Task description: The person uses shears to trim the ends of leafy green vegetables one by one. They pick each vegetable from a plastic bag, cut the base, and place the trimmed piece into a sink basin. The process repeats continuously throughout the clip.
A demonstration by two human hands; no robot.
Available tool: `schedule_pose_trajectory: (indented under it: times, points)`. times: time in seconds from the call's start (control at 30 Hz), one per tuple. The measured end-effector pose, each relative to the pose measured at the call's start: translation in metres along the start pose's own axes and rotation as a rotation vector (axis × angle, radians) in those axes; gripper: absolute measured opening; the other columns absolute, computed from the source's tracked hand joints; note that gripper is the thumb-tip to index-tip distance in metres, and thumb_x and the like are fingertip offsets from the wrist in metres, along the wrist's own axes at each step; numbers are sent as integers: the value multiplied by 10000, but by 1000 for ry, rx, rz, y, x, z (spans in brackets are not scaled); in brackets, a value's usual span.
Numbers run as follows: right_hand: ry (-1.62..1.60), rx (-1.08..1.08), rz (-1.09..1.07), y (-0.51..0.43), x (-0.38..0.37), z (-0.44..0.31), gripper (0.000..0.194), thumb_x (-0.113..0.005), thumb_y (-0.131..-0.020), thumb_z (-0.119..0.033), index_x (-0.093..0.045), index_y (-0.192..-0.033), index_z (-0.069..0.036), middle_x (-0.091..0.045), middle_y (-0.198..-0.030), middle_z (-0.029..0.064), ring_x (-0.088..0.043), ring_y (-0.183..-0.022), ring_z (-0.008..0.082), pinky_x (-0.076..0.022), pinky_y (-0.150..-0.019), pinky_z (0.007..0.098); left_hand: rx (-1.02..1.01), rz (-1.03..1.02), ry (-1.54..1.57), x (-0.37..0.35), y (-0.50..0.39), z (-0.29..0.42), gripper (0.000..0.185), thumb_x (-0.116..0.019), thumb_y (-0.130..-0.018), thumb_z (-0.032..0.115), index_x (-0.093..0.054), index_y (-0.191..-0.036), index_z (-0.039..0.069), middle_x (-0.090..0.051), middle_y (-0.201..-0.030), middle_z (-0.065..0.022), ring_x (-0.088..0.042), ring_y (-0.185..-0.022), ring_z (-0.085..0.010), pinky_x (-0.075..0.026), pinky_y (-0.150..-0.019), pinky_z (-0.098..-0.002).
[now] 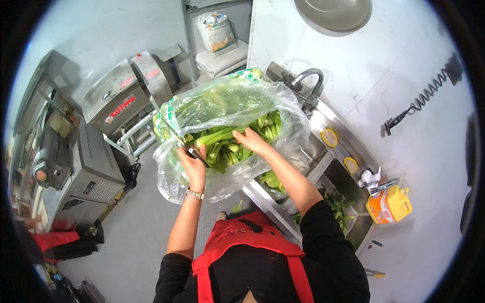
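My left hand [193, 163] grips a black-handled knife [194, 151], its blade pointing up and away to the left. The thumb of that hand lies close to the pale base of a bok choy [216, 137]. My right hand [250, 141] holds the leafy end of this bok choy, which lies sideways between both hands. Under it, many more heads of bok choy [227, 152] fill a large clear plastic bag [231, 94] with green print. The bag's mouth gapes towards me, and its loose film hangs over the front.
Right of the bag runs a steel sink [362, 227] with loose greens [339, 206] inside and a curved faucet [308, 75] behind. A yellow jug [390, 204] stands on its far rim. Steel machines [113, 94] line the left. Another person's red garment [57, 240] shows at lower left.
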State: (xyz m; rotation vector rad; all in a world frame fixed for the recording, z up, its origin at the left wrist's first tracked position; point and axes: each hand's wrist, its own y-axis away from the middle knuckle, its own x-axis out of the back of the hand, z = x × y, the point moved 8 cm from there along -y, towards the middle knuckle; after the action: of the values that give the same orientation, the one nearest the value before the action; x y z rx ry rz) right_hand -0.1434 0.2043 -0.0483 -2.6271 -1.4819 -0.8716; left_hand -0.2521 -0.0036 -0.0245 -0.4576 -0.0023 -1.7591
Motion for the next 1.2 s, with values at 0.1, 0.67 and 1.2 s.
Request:
schedule_pose_trajectory:
  times: [0.1,0.67,1.2]
  points:
    - [707,228,353,47,21,-30,595,-647,-797,-316,-440,-1202,67,-489,-1177,213,-468,-1138,329,-399,-934,407,-67,47,-16,7,-4,22,383,-737,-734,157,-421,-887,5,-531,-754,-89,-501,-664,-182,-428,-629,-321]
    - [-1458,398,-678,152,54,-46,547,-527,-887,-429,-355,-1298,-111,-365,-658,-55,-364,-550,41,-314,-546,214,-41,-826,179,-27,86,104,171,-586,-811,116,-509,-928,18,-572,-797,-57,-541,-710,-143,-440,-646,-266]
    - [-127,121,89,232,74,48,588,-549,-894,-328,-308,-1286,37,-566,-927,229,-577,-855,284,-432,-760,344,-565,-1250,-511,-91,185,109,652,-699,-660,368,-447,-1050,-89,-527,-1033,-235,-511,-994,-373,-389,-832,-432]
